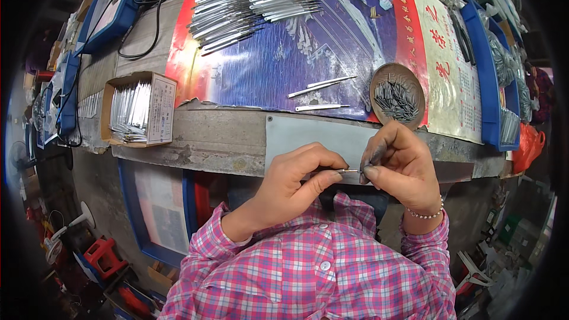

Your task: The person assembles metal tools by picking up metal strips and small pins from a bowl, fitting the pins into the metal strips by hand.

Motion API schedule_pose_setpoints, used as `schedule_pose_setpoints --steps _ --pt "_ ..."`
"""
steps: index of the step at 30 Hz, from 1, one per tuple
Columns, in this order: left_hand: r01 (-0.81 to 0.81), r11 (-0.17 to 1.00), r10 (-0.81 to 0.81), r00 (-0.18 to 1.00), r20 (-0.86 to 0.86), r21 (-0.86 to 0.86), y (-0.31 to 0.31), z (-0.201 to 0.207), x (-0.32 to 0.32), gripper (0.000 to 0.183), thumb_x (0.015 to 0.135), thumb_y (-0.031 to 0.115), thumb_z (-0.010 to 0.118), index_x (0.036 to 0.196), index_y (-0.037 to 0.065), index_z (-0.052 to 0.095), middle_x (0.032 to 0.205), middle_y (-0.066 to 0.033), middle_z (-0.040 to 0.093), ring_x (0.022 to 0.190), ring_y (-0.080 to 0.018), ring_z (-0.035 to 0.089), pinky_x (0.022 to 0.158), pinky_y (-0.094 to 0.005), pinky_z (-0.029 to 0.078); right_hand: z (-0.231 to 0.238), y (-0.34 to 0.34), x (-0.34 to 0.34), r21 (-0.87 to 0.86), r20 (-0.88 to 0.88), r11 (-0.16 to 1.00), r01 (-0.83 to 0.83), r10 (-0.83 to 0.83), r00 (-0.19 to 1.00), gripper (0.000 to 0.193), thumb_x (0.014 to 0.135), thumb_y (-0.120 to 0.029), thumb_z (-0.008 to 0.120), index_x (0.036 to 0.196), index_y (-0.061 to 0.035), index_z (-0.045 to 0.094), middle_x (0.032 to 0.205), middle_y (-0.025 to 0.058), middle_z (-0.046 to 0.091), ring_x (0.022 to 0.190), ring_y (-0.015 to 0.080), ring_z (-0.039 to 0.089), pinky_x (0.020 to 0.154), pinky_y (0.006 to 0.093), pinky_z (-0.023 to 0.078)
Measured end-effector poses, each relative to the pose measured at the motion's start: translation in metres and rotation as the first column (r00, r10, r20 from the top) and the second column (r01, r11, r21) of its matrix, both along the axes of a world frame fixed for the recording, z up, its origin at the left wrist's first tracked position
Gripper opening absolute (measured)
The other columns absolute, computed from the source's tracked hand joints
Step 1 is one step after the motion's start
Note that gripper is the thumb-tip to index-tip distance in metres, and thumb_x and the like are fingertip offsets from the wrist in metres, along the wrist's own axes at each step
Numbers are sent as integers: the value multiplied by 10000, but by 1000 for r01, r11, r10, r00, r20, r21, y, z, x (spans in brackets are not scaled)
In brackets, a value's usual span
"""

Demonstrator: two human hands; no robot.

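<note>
Close to the table's front edge, my left hand (305,172) pinches a thin silvery metal piece (351,170) between thumb and fingers, hiding most of its length. At the piece's right end my right hand (406,166) is closed in a pinch, its fingertips darkened. What sits between those fingertips is too small to make out. Just beyond my right hand stands a round brown bowl (374,88) of small dark metal pins (396,101). Left of the bowl lie a few slim silver metal pieces with pointed ends (321,106).
Many similar silver pieces (228,9) lie in rows on a poster (249,77) at the back. A cardboard box (163,109) packed with silver pieces stands left. Blue trays (489,83) flank the table. A grey sheet (296,136) covers the front edge.
</note>
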State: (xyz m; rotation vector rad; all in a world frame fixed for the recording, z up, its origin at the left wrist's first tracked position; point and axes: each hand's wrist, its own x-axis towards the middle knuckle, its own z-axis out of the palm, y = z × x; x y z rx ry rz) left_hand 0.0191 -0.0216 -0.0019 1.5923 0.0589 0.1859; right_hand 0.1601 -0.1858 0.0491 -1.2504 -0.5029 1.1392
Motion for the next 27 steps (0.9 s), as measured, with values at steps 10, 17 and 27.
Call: schedule_pose_setpoints --steps 10,17,27 --pt "60 841 -153 980 -131 -537 1 -7 -2 144 964 102 542 1038 -13 584 897 -24 592 760 -74 541 692 -218 460 -1 1 1 20 -73 1000 4 -3 997 196 834 65 581 982 -6 474 883 28 540 797 74 570 686 217 457" --pt "88 810 -179 979 -102 -580 -2 -17 -2 153 971 107 535 1066 -8 571 932 -21 584 814 -69 535 738 -215 455 0 5 -1 8 -66 1000 -3 4 998 203 838 61 585 987 -10 466 879 19 528 787 68 566 669 212 452" --pt "106 843 -165 984 -66 -528 -1 -18 -3 144 969 94 533 1055 -13 575 917 -17 581 799 -69 521 716 -221 444 -6 6 -3 32 -47 999 -18 20 999 211 840 50 596 997 -13 469 884 18 521 790 65 562 663 210 448"
